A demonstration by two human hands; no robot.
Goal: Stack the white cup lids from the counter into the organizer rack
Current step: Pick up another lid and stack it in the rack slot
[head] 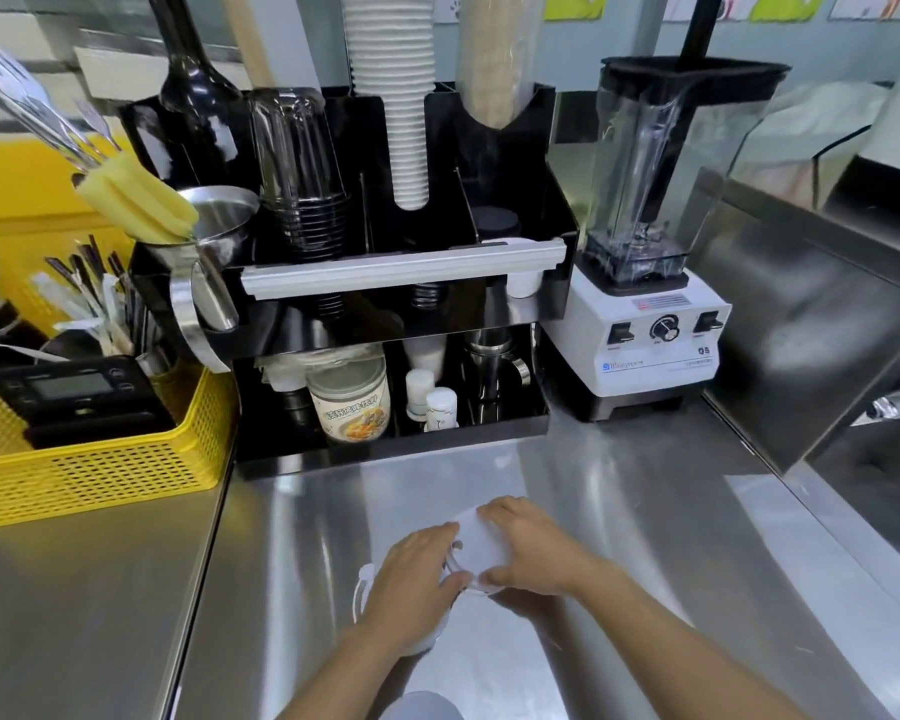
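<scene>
White cup lids (476, 548) lie low on the steel counter (619, 511), held between both hands. My left hand (411, 579) grips their left edge, and my right hand (531, 543) grips the right edge from above. More white lids (360, 589) show under my left hand and wrist, partly hidden. Another white lid (422, 706) peeks in at the bottom edge. The black organizer rack (541, 423) stands behind, its upper tier holding stacked white cups (409, 122) and clear cups (300, 163).
A white blender (645, 314) stands right of the rack. A yellow perforated basket (100, 475) with a black scale sits at the left, beside a steel jug (214, 252) with a yellow sponge. The rack's lower shelf holds a jar (349, 402) and small bottles.
</scene>
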